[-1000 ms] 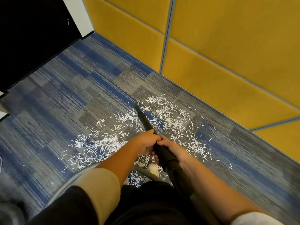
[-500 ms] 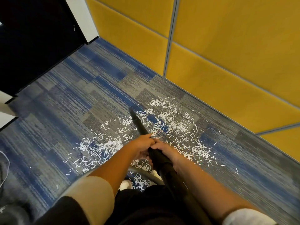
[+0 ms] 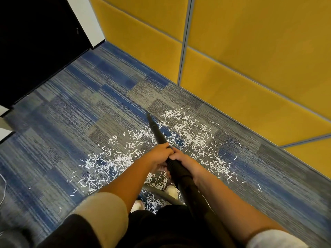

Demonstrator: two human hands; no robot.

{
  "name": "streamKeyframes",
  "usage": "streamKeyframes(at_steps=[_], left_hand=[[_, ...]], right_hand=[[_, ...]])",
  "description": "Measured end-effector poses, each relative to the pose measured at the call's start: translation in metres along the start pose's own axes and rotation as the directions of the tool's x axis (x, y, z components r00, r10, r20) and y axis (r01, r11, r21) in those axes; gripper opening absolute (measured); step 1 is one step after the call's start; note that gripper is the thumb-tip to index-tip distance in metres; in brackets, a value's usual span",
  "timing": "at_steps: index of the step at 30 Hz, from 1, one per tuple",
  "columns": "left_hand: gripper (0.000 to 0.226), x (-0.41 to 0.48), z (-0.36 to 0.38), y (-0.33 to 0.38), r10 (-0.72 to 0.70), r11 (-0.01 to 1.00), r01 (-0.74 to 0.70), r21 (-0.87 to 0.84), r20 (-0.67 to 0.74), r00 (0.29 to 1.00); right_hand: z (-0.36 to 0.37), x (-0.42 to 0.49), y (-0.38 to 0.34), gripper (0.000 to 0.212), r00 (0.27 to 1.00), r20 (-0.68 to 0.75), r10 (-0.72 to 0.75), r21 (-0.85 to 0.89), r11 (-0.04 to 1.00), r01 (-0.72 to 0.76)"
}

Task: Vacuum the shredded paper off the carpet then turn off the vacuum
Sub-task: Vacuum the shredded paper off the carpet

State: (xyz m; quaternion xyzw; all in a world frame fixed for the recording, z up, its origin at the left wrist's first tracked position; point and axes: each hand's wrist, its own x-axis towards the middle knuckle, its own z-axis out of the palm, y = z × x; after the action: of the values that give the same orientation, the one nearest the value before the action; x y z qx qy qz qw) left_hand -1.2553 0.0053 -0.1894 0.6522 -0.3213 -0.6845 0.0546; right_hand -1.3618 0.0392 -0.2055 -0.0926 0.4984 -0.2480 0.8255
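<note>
Office: carpet tiles, yellow wall panels

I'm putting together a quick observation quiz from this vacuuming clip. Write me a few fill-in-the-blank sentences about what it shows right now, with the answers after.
1. The left hand and right hand both grip a vacuum wand coloured ____.
2. The shredded paper scattered on the carpet is ____ in colour.
3. The wall panels bordering the carpet are ____.
Missing words: black; white; yellow.
</note>
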Motion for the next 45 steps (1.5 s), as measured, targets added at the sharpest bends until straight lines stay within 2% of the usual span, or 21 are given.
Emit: streamKeyframes(at_steps=[2,5,13,19,21,25,30,36,45], left_hand=[[0.019,-0.004,0.0,0.005,0.001,1.0,-0.001,0.004,0.003,1.0],[0.022,-0.006,-0.003,0.004,0.0,1.0,0.0,0.016,0.001,1.0],[0.017,-0.008,0.005,0.0,-0.003,1.0,0.003,-0.015,0.02,1.0],[0.048,-0.001,0.025,0.009,0.01,0.999,-0.012,0.041,0.045,0.999],[0.052,0.0,0.029,0.012,0.013,0.998,-0.016,0.062,0.055,0.998],[0.049,0.002,0.038,0.018,0.032,0.994,-0.041,0.105,0.085,0.996],[0.05,0.008,0.048,0.021,0.033,0.99,-0.047,0.132,0.102,0.994],[0.055,0.016,0.055,0.022,0.009,0.99,-0.028,0.136,0.135,0.991],[0.052,0.019,0.059,0.022,0.028,0.99,-0.051,0.131,0.174,0.984]], right_hand=[[0.0,-0.001,-0.002,0.034,1.0,0.013,-0.006,0.014,1.0,0.005],[0.002,0.001,0.0,0.03,1.0,0.01,-0.008,0.0,1.0,0.008],[-0.007,-0.002,0.006,0.037,1.0,-0.029,0.01,0.004,1.0,-0.01],[-0.026,-0.014,0.001,0.043,0.998,-0.056,-0.01,0.034,0.999,0.012],[-0.03,-0.015,0.001,0.044,0.997,-0.069,-0.019,0.033,0.999,0.021],[-0.039,-0.016,0.0,0.048,0.994,-0.107,-0.031,0.049,0.998,0.037],[-0.047,-0.022,-0.001,0.041,0.991,-0.124,-0.056,0.08,0.995,0.066],[-0.057,-0.023,0.001,0.053,0.984,-0.167,-0.057,0.096,0.993,0.074],[-0.059,-0.026,0.004,0.052,0.98,-0.192,-0.052,0.162,0.983,0.084]])
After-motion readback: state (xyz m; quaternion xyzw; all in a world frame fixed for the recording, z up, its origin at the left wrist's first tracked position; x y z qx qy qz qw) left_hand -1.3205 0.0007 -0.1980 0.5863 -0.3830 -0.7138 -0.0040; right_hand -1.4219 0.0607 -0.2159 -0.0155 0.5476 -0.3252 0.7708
